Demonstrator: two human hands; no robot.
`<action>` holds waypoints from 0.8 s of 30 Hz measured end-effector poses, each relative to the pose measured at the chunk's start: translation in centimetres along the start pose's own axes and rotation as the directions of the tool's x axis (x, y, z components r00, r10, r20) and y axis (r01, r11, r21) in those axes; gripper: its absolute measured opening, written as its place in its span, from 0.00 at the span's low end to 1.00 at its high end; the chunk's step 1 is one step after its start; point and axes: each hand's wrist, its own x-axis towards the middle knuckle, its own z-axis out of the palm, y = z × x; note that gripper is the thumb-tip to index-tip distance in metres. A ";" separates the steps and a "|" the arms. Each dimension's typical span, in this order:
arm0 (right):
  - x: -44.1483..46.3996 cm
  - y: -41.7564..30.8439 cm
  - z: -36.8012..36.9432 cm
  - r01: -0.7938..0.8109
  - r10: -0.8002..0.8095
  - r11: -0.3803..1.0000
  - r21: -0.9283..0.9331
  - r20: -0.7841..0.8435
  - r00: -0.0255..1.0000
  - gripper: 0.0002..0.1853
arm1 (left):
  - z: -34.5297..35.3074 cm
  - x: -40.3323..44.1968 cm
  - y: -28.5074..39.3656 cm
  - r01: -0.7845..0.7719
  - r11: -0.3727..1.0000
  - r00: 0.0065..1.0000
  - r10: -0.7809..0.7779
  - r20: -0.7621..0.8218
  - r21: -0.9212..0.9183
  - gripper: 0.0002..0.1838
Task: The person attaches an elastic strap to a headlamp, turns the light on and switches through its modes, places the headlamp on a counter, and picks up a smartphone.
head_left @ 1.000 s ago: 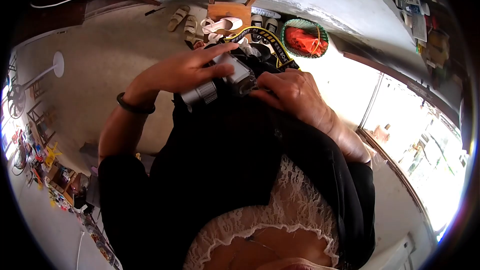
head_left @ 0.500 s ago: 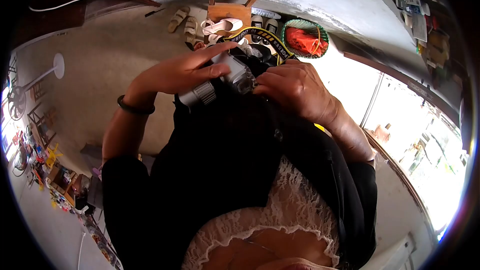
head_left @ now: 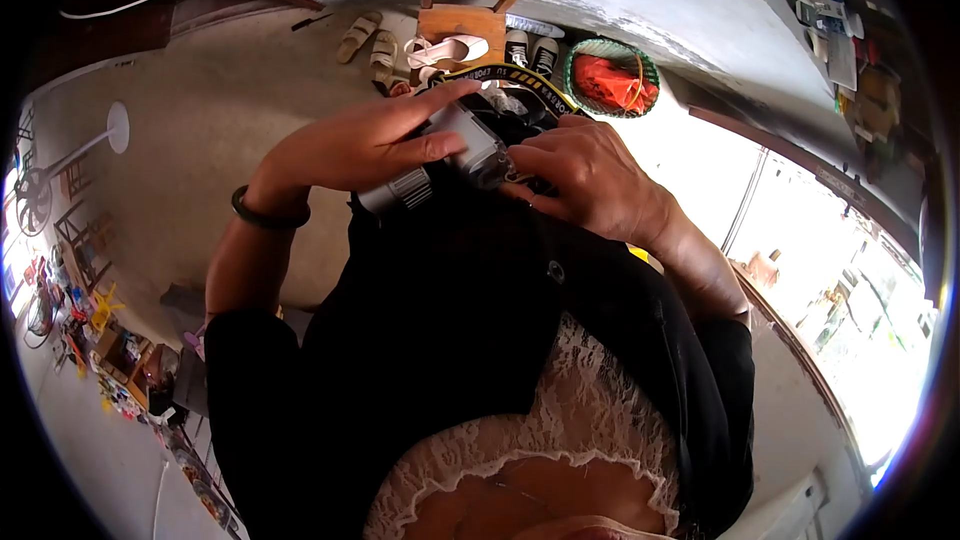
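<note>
The left hand [head_left: 365,145] grasps a silver device [head_left: 468,140], its thumb across the body and its forefinger stretched along the far end. The right hand [head_left: 592,180] has its fingers bunched against the device's 4 o'clock end; whether they pinch some part of it or only press there, I cannot tell. The device sits between the two hands, in front of the black top [head_left: 430,320], with its ridged part showing beneath the left hand at 8 o'clock.

Taking the device as the centre of the dial, a black and yellow strap [head_left: 520,76] arches at 1 o'clock, close beyond the fingers. A dark wristband [head_left: 270,210] circles the left wrist at 8 o'clock.

Farther out, a wooden chair [head_left: 463,24] stands at 12 o'clock, with pale shoes [head_left: 455,48] overlapping its seat in view. Dark sneakers [head_left: 530,52] are at 1, and a green basket [head_left: 570,70] holding a red bag [head_left: 610,82] is at 2. Sandals [head_left: 368,45] lie between 10 and 11. A fan [head_left: 118,128] stands well apart at 9, and a bright opening [head_left: 830,290] fills 4 o'clock.
</note>
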 end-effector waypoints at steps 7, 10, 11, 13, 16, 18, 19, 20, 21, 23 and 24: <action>0.0 0.1 0.8 0.015 -0.019 0.997 -0.073 -0.051 0.999 0.11 | 0.0 -0.3 -0.1 0.005 0.999 0.999 -0.003 -0.035 0.048 0.33; -0.3 -0.1 0.7 -0.013 0.016 0.997 -0.082 0.033 0.999 0.10 | 0.1 -0.3 -0.1 -0.003 1.000 1.000 0.004 -0.029 0.016 0.32; -0.4 -0.1 0.5 -0.025 0.031 0.996 -0.086 0.074 0.997 0.10 | 0.1 -0.3 0.3 0.010 1.000 1.000 -0.010 -0.015 -0.005 0.32; -0.8 0.0 0.8 -0.023 0.024 0.998 -0.051 0.017 1.000 0.09 | 0.2 -0.2 0.2 0.019 0.997 1.000 -0.020 -0.009 -0.073 0.31; -1.3 -0.1 1.1 -0.023 0.020 0.999 -0.032 -0.078 0.997 0.09 | 0.8 -0.2 -0.6 0.019 0.981 0.999 -0.027 -0.038 -0.192 0.31; -1.4 -0.2 1.2 -0.044 0.044 0.999 0.001 -0.077 0.996 0.09 | 1.1 -0.3 -0.5 0.043 0.968 0.997 -0.056 -0.049 -0.247 0.31; -1.4 -0.2 1.1 -0.066 0.067 0.997 0.031 -0.042 0.997 0.09 | 1.2 -0.3 -0.6 0.036 0.962 0.997 -0.053 -0.057 -0.269 0.31; -1.4 -0.2 1.1 -0.089 0.090 0.994 0.059 -0.007 0.996 0.09 | 1.3 -0.3 -0.8 0.028 0.956 0.997 -0.049 -0.065 -0.290 0.31; -1.4 -0.2 1.2 -0.107 0.107 0.991 0.076 0.014 0.994 0.09 | 1.4 -0.3 -0.9 0.020 0.950 0.996 -0.045 -0.073 -0.311 0.31; -1.3 0.0 1.3 -0.142 0.137 0.984 0.104 0.052 0.989 0.09 | 1.4 -0.2 -1.2 -0.007 0.961 0.996 -0.018 -0.085 -0.278 0.30; -1.0 -0.1 1.2 -0.151 0.146 0.987 0.062 0.070 0.987 0.11 | 1.4 -0.1 -1.2 -0.010 0.961 0.996 -0.013 -0.084 -0.276 0.30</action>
